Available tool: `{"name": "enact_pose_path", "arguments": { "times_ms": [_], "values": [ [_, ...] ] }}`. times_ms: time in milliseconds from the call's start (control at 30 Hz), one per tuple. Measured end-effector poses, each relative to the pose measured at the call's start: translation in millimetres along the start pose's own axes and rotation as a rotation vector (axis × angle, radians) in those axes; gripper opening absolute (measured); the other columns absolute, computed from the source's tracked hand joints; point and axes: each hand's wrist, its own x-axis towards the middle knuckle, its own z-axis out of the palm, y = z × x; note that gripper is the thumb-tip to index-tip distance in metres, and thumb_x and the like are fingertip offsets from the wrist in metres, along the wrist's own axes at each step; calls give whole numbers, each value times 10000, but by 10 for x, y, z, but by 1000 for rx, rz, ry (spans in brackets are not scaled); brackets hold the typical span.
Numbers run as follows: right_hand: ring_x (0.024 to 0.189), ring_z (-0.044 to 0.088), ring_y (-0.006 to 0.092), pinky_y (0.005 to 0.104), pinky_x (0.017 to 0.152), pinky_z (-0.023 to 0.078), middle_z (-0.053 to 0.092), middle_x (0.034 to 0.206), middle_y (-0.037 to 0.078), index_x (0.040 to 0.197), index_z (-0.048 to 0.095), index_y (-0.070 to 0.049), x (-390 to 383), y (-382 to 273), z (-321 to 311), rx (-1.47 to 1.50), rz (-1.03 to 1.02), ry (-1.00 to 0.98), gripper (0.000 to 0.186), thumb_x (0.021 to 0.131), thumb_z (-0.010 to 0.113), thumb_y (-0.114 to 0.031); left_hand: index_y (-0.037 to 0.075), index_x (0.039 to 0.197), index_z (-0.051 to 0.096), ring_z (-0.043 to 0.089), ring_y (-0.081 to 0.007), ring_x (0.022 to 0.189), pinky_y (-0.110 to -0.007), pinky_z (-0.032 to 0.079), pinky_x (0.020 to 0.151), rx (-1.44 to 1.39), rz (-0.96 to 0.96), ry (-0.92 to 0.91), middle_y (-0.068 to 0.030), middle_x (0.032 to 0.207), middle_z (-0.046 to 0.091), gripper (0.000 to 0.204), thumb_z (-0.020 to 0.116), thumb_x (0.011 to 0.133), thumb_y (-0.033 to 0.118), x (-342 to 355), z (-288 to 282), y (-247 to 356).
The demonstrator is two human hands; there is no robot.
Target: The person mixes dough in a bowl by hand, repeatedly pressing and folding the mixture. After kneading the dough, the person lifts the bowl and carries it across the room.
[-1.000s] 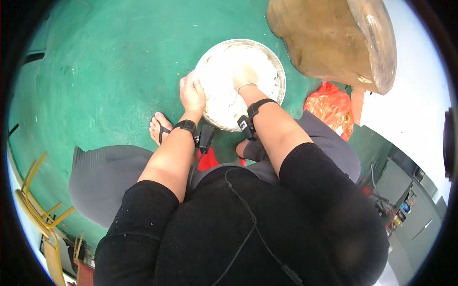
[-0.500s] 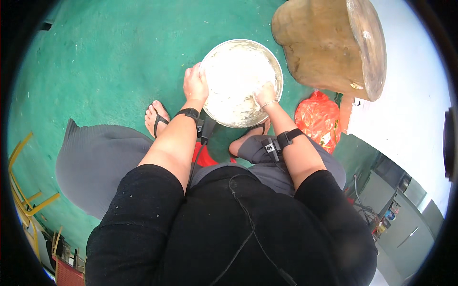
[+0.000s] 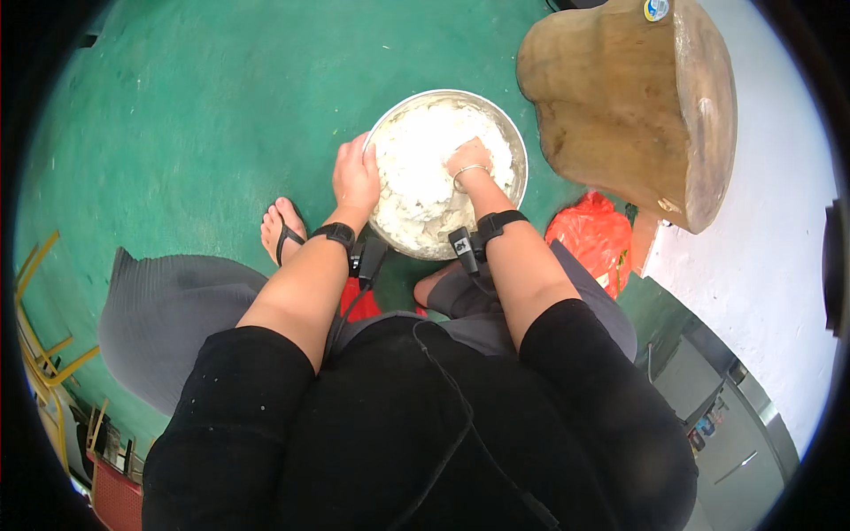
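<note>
A round metal bowl (image 3: 524, 177) sits on the floor between my feet, holding a white mass of dough (image 3: 414, 168) that is overexposed in places. My left hand (image 3: 356, 177) grips the bowl's left rim, its thumb toward the inside. My right hand (image 3: 469, 157), with a bracelet at the wrist, presses into the dough right of the bowl's middle. Its fingers are curled down and partly sunk in the dough, so their tips are hidden. Crumbly, uneven dough shows along the near wall of the bowl.
A large wooden stump (image 3: 624, 106) stands on the green floor (image 3: 221, 106) to the far right. Below it lies a red plastic bag (image 3: 591, 234). Yellow-framed furniture (image 3: 44, 345) stands at the left edge. My sandaled foot (image 3: 282, 232) is left of the bowl.
My right hand has shifted from the bowl's right side inward, toward the middle of the dough. My left hand stays on the rim. The whole view has shifted slightly.
</note>
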Motion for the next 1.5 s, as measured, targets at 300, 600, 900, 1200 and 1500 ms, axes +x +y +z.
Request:
{"name": "enact_pose_path", "arguments": {
  "times_ms": [300,600,900,1200,1500],
  "values": [
    [956,577,274,345,813,458,614,973,149,1001,550,-9,39,-18,-158,323,224,186,404,679,638,-238,122,1059,560,526,-307,911,-399,431,776,-29,-23,13,-130,971,534,255,447,868,248,16,33,21],
    [796,602,304,355,732,484,625,834,172,891,590,-24,-643,204,-260,319,-221,348,313,627,662,-177,164,1042,580,531,-285,867,-393,442,746,4,-108,68,-97,952,514,243,477,859,286,-40,-1,-74],
    [743,620,294,384,692,489,629,740,153,740,623,-59,-1461,-13,-312,-48,-291,182,119,642,594,-119,127,982,622,532,-269,852,-372,440,748,-51,-108,117,-101,943,511,228,509,842,267,-30,42,-56],
    [724,627,241,349,635,494,638,735,94,740,630,-117,-1254,-151,-82,-116,-519,121,102,726,529,-105,84,1003,617,519,-273,867,-356,424,772,-50,-54,108,-128,928,511,259,496,843,248,-24,64,-86],
    [926,591,246,337,777,472,623,966,108,949,611,-108,-292,-146,-330,8,-221,-5,266,686,583,-134,71,1025,602,516,-290,892,-362,420,789,24,-20,58,-134,944,521,280,477,851,252,-31,61,-106]
  ]
}}
